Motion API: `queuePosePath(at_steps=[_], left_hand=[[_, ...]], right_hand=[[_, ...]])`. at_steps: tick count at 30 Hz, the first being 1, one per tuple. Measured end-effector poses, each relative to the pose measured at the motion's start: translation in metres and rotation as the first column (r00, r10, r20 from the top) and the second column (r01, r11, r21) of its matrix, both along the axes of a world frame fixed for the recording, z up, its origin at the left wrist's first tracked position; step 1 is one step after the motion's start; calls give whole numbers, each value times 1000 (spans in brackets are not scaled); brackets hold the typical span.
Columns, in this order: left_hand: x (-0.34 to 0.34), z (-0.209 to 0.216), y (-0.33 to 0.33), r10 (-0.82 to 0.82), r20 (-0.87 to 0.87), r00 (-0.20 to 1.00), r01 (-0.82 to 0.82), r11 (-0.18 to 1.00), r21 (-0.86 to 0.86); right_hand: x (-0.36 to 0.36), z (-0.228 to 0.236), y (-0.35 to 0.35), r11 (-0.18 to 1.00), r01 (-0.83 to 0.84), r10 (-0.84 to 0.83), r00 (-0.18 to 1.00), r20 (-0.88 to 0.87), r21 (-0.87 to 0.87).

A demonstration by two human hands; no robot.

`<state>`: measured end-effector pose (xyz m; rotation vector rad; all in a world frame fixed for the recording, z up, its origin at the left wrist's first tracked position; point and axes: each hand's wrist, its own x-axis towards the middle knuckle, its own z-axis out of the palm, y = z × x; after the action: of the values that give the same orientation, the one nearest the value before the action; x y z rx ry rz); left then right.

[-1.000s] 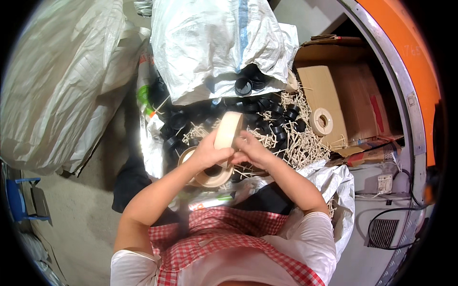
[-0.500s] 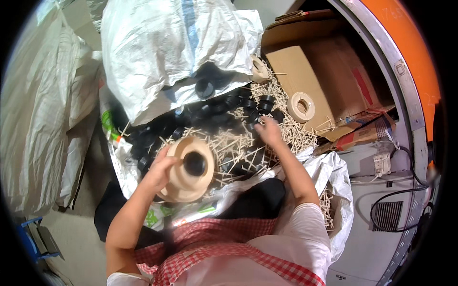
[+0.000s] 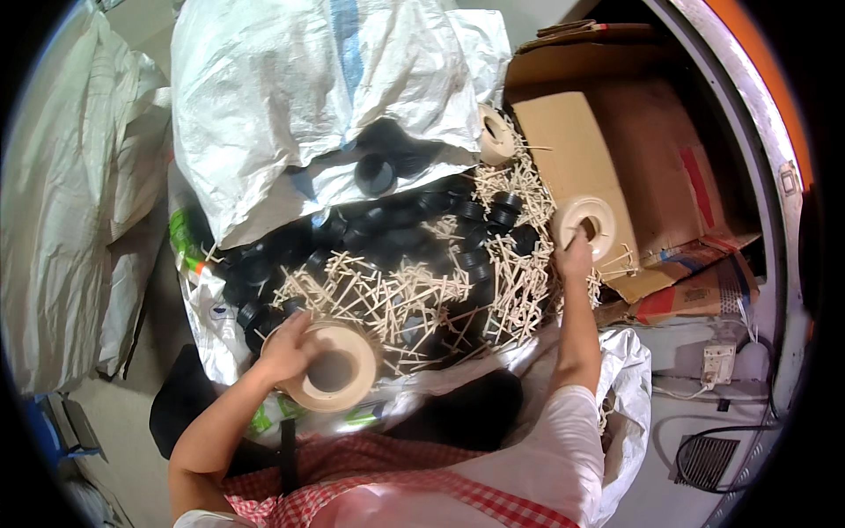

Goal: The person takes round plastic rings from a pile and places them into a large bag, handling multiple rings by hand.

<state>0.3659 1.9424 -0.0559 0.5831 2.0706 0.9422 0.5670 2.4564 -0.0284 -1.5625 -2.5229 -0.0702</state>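
My left hand (image 3: 289, 354) grips the left rim of a cream plastic ring (image 3: 356, 380) with a wide centre hole, held tilted over the near left edge of the pile. At the right, my right hand (image 3: 574, 261) has its fingers at the hole of a second cream plastic ring (image 3: 600, 211) and closes on its lower left rim. That ring is on the cardboard flap. Between the hands lie loose cream plastic sticks (image 3: 378, 295), mixed with round black plastic caps (image 3: 431, 204). A third cream ring (image 3: 498, 145) rests at the far side of the pile.
A big white woven sack (image 3: 255, 97) with a blue stripe opens onto the pile, a black cap (image 3: 376, 174) at its mouth. More white sacks (image 3: 70, 202) stand left. An open cardboard box (image 3: 651, 150) is at right, beside a grey machine panel (image 3: 669, 422) with a socket and cable.
My right hand has moved right from the black caps to the ring on the cardboard. My left hand has lowered its ring toward me. The view has shifted slightly.
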Motion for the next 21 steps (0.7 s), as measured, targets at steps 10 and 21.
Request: queuePosePath(at_steps=[10, 21], left_hand=[[-14, 77, 30, -27, 953, 301, -841, 464, 279], [-52, 92, -15, 449, 680, 579, -815, 294, 499]], right_hand=[[-141, 79, -259, -460, -819, -440, 546, -713, -344], [-262, -55, -205, 933, -352, 277, 837, -472, -78]])
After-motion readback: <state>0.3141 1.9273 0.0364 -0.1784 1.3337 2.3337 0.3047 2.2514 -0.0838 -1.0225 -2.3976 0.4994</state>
